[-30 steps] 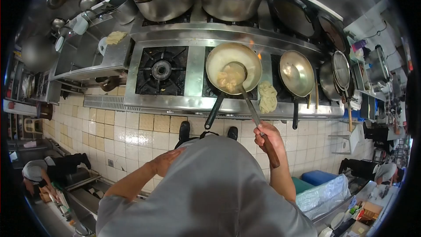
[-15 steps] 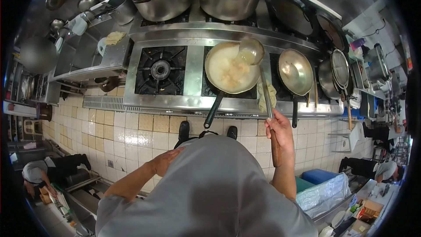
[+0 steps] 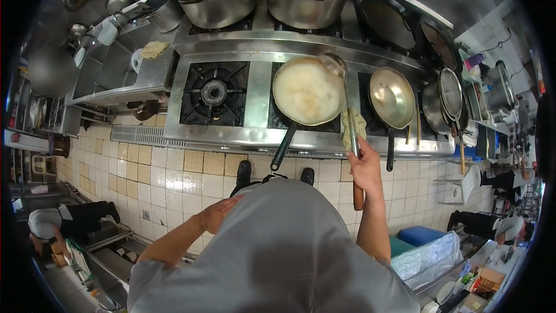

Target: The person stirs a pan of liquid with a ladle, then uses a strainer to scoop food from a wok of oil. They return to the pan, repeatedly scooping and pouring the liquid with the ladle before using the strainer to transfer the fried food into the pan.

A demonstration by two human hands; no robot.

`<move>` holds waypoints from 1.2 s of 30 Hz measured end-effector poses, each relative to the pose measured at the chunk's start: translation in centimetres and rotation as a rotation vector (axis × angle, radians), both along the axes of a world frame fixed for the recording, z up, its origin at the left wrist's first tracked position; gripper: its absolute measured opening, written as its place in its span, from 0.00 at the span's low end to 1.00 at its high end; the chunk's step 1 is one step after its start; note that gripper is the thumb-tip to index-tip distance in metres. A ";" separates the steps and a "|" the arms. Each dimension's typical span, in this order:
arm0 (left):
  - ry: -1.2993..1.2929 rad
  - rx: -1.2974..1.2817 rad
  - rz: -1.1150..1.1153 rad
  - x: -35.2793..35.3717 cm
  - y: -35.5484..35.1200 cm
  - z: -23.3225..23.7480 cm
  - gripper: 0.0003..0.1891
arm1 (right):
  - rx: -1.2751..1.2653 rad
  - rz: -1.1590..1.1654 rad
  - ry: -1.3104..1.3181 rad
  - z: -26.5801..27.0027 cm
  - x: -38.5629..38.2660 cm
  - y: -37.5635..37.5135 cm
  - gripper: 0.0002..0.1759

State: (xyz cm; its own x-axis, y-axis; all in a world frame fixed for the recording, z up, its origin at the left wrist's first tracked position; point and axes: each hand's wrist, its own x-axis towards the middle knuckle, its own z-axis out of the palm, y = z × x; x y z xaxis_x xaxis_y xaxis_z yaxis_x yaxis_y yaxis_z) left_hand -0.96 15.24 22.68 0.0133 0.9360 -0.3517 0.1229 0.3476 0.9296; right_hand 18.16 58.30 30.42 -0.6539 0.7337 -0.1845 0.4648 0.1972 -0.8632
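Observation:
My right hand [image 3: 366, 168] is closed around the wooden-ended handle of a long metal ladle [image 3: 349, 90]. The ladle's bowl is tipped at the upper right rim of a frying pan [image 3: 288, 120]. Cloudy whitish liquid [image 3: 307, 90] with a tan patch fills much of that pan, which sits on a burner with its black handle toward me. A pale folded cloth [image 3: 353, 127] lies on the stove front, behind the ladle's handle. My left hand [image 3: 219, 213] rests flat against my grey-clothed side and holds nothing; its fingertips are partly hidden.
Another frying pan [image 3: 392, 98] sits on the right burner, beside a strainer [image 3: 450, 94]. Two large stockpots [image 3: 310, 0] stand behind. A bare burner [image 3: 215, 93] is at left. Other people [image 3: 58, 220] work at the sides. A plastic-covered bin [image 3: 431, 258] is behind my right.
The ladle's bowl has turned over from holding liquid to tipped at the rim. My right hand has shifted slightly forward, and the pan's liquid spreads more evenly. My left hand stays put.

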 end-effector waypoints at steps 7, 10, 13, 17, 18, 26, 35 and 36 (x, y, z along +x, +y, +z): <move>-0.570 -0.189 0.198 0.5 -2.4 -6.9 0.46 | -0.370 -0.003 0.008 -3.0 -2.5 0.6 0.30; -0.614 -0.236 0.220 0.4 -1.9 -6.3 0.46 | -0.565 -0.069 0.138 -6.8 -2.6 -0.1 0.27; -0.035 -0.028 -0.073 -0.3 -2.1 -6.3 0.44 | -0.948 -0.087 0.312 -6.0 -2.6 -1.5 0.20; -0.604 -0.266 0.277 0.0 0.6 -0.1 0.44 | -1.249 -0.097 0.389 -5.1 -1.5 -2.7 0.17; -0.115 -0.074 0.049 -0.2 -0.6 -2.7 0.44 | -1.242 -0.089 0.400 -5.0 -1.3 -2.5 0.17; -0.111 -0.123 -0.007 -0.8 1.3 0.8 0.44 | -1.312 -0.039 0.370 -2.8 2.0 -2.6 0.21; 0.027 -0.042 -0.197 -2.1 1.8 -2.6 0.51 | -1.197 -0.122 0.408 -3.3 3.4 -3.7 0.22; -0.002 -0.048 -0.177 -2.0 2.2 -1.9 0.51 | -1.196 -0.129 0.415 -3.2 3.4 -3.7 0.22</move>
State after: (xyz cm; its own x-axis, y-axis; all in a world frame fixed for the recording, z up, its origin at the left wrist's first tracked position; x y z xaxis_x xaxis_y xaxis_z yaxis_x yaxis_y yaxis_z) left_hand -2.96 17.49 20.81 0.1769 0.9013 -0.3954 0.1840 0.3644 0.9129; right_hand 21.53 54.57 27.18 -0.7577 0.3141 -0.5721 0.0758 -0.8283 -0.5551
